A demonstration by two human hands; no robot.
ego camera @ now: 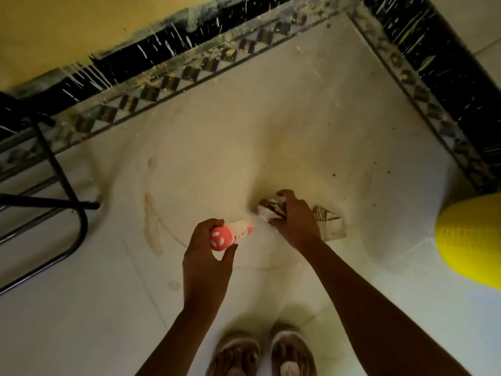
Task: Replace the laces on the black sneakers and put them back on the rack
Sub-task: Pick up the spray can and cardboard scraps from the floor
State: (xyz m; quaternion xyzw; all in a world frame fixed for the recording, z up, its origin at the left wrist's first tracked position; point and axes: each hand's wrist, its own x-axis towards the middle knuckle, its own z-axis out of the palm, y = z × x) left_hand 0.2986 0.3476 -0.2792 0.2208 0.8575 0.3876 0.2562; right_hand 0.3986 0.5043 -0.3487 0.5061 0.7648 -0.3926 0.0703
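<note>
Your left grip (208, 256) is holding a red bottle (230, 236) | right grip (295, 221) is clutching a cloth (332, 225) | danger: drips could be making the floor (244, 137) slippy.

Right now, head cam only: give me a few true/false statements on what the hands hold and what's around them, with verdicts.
1. The left hand grips a red-capped bottle. True.
2. The right hand holds a black sneaker. False: it grips a striped cloth lying on the floor; no sneaker is in view.
3. The yellow object sits at the left edge. False: the yellow object is at the right edge; a black metal frame is at the left.
4. The person wears sandals. True.
</note>
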